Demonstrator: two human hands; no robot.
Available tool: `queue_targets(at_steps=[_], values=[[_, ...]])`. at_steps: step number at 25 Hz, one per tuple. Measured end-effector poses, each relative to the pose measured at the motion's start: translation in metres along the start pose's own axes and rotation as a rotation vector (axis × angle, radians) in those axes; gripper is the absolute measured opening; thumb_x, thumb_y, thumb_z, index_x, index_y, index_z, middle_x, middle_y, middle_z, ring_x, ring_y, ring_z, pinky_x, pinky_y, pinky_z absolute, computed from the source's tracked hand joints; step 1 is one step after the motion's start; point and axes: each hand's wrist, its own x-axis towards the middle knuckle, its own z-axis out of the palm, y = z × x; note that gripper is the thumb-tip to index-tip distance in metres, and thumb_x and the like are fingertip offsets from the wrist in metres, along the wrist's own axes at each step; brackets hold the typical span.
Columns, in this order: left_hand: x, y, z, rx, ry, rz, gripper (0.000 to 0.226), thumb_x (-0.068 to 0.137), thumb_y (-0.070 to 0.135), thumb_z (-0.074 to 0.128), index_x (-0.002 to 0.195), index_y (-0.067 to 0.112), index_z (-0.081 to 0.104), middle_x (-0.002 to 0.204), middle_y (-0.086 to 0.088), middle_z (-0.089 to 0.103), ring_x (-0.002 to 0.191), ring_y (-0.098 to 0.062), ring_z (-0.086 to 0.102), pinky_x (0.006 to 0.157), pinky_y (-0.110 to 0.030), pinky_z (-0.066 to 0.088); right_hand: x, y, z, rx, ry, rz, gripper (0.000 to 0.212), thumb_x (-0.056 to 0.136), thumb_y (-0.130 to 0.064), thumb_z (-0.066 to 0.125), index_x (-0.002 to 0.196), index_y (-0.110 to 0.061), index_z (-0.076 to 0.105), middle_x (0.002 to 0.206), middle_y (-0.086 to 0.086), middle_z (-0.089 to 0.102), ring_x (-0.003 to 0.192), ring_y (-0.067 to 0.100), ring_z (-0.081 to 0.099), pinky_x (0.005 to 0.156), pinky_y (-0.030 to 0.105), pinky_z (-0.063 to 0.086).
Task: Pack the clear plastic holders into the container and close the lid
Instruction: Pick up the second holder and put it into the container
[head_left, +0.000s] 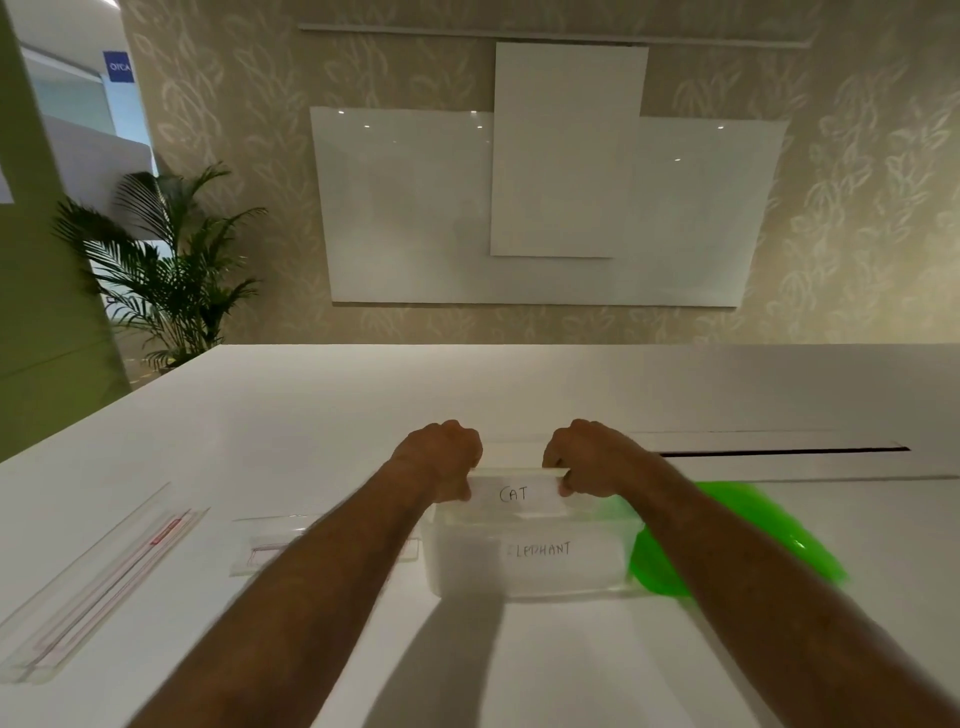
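My left hand (441, 460) and right hand (587, 460) each pinch an end of a clear holder (517, 491), fingers curled over its top edge, holding it upright over the far side of the container (530, 566). The card inside it reads "CAT" in handwritten capitals. A second holder (537, 551) already stands in the container nearer me, and its card reads "ELEPHANT", though the first letters are faint. The green lid (737, 540) lies just beside the container on its right, touching it and partly under my right forearm. To the left another holder (270, 545) lies flat on the table (311, 415), with red print too blurred to read, and farther left lies a long clear strip (98, 577) with red lines. The table is white with a dark slot (779, 451) on the right. Beyond are whiteboards (415, 208) on leaf-patterned wallpaper, a palm (166, 265), and a blue sign (118, 66) I cannot read.
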Motion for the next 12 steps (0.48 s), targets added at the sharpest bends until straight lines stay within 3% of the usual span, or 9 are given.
queue_targets(at_steps=[2,7,12], values=[[0.006,0.004,0.006,0.043,-0.044,-0.002,0.042,0.077,0.027,0.079,0.113,0.012,0.061,0.115,-0.010,0.059,0.100,-0.030,0.062,0.081,-0.037,0.053,0.005,0.002,0.007,-0.016,-0.035,-0.006,0.032,0.075,-0.017,0.078,0.106,-0.018,0.072,0.108,0.006,0.068,0.095,0.025,0.064,0.084,0.038,0.054],[0.016,0.010,0.016,0.065,-0.129,-0.002,0.042,0.072,0.022,0.083,0.107,0.010,0.063,0.111,-0.010,0.063,0.095,-0.028,0.065,0.073,-0.036,0.052,0.014,0.001,0.019,-0.067,-0.123,-0.030,0.040,0.078,-0.019,0.078,0.116,-0.018,0.067,0.119,0.007,0.062,0.106,0.026,0.060,0.087,0.035,0.050],[0.018,0.010,0.018,0.104,-0.164,0.018,0.045,0.070,0.024,0.086,0.107,0.010,0.064,0.109,-0.010,0.064,0.094,-0.027,0.065,0.080,-0.038,0.056,0.017,0.000,0.019,-0.083,-0.159,-0.035,0.043,0.079,-0.018,0.076,0.120,-0.018,0.064,0.123,0.008,0.060,0.108,0.026,0.059,0.088,0.034,0.049]])
